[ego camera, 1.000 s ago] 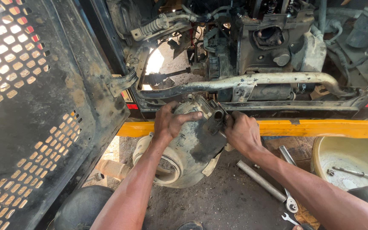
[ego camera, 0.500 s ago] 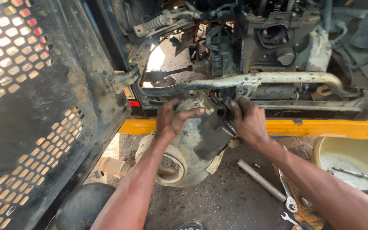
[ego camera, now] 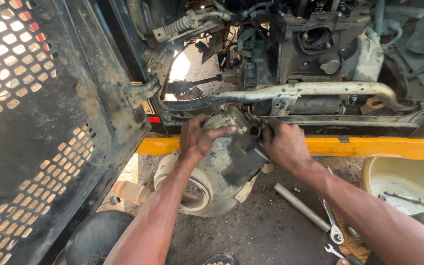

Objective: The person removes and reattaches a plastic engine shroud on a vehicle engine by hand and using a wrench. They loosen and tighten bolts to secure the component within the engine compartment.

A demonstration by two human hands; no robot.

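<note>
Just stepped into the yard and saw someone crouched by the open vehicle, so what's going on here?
A person has both bare hands on a grimy metal housing standing on the ground below the vehicle's open underside. The left hand grips its top, and the right hand presses on the dark fitting at its upper side. Above them runs a bent metal pipe. To the right on the ground lie a steel tube, some spanners and a pale basin.

Cast metal housing (ego camera: 222,167), matt and rough, caked with dust and dark grease. Bent steel tube (ego camera: 290,93), scuffed and dull. Perforated panel (ego camera: 35,122) of matt black sheet metal, dusty. Painted beam (ego camera: 369,146), glossy yellow. Spanners (ego camera: 333,226) of bright, smooth steel.
</note>
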